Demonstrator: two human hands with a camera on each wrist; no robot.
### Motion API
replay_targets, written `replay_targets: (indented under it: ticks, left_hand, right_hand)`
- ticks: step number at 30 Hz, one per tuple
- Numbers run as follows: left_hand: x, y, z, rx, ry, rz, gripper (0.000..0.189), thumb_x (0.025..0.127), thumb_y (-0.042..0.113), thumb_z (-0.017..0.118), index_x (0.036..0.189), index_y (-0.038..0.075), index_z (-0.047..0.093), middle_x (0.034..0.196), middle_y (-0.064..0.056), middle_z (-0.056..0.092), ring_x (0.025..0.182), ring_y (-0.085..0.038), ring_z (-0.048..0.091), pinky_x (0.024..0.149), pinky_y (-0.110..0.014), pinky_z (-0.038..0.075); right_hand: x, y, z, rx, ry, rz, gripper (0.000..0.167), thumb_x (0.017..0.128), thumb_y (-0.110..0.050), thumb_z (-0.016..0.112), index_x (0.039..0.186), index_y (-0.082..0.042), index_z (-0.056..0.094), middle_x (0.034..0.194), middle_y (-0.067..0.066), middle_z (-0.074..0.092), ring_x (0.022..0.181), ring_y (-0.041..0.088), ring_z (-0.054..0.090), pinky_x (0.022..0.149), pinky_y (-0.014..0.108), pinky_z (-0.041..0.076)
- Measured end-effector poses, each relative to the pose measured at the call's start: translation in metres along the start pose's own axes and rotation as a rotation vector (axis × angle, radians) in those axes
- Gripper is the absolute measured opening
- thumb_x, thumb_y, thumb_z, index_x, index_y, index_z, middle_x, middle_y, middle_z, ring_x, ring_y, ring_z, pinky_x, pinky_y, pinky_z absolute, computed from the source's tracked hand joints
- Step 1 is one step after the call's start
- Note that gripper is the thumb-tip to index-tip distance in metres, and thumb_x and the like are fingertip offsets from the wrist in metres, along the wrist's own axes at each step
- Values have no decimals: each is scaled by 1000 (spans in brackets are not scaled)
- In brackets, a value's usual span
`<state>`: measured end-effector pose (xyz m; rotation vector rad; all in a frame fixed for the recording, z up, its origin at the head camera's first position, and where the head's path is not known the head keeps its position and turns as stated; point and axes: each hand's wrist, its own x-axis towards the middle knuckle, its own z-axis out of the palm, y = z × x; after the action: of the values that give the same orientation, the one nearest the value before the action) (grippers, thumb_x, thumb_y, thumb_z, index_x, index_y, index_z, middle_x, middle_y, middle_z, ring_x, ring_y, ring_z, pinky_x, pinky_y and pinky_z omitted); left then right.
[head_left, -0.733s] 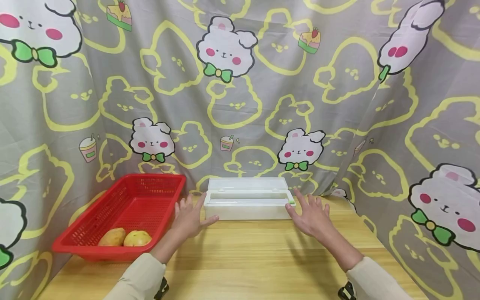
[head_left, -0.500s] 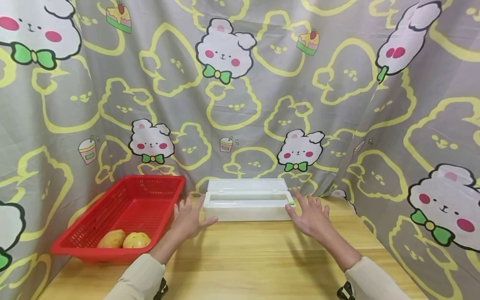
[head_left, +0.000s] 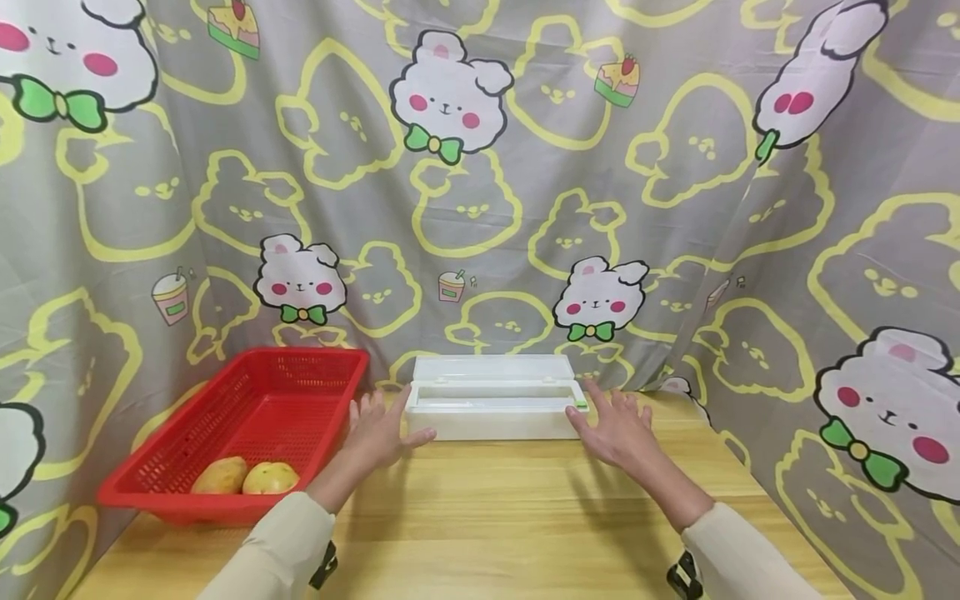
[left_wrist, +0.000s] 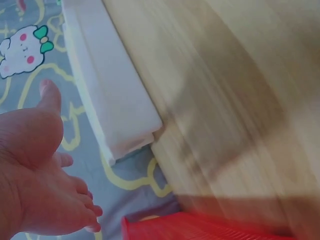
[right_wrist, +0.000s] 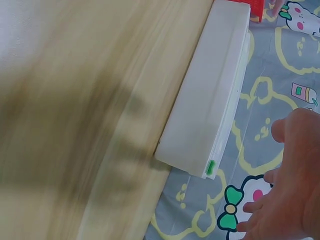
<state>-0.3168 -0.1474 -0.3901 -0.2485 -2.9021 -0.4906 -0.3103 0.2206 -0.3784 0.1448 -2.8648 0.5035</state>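
Observation:
A long white box (head_left: 495, 427), resembling a cling film dispenser, stands at the back of the table with its lid (head_left: 491, 367) raised behind it. A long slot runs along its top, and a small green piece (right_wrist: 211, 167) sits at its right end. My left hand (head_left: 377, 433) hovers by the box's left end, fingers spread and thumb pointing inward. At the opposite end, my right hand (head_left: 621, 429) is held the same way, its thumb overlapping the box corner in the head view. Both wrist views show a gap between hand and box, and neither hand holds anything.
A red plastic basket (head_left: 330, 446) stands on the left of the wooden table (head_left: 510, 533), with two potatoes (head_left: 270, 478) at its near end. A grey patterned curtain (head_left: 480, 200) hangs behind and along both sides. The basket's right wall is close to my left forearm.

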Motion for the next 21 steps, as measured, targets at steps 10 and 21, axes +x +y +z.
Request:
replay_targets:
  ticks: [10,21]
  left_hand:
    - [39,20,4,57,-78,11,89,91,59,66,157,9,34,152,-36,37,141,-56,34,118,-67,20]
    - [63,32,23,99,-135,76,66,95,41,68,150,11,46,150,-33,45,138,-54,41,115,-64,31]
  right_hand:
    - [35,-12,13,52,-34,-19,60,100,-27,44,155,-6,35,151,36,40,141,58,33,113,68,29]
    - [58,-20,47,-7,-114,-1,67,84,-8,50,150,-5,43,140,28,53,119,48,56,91,55,51]
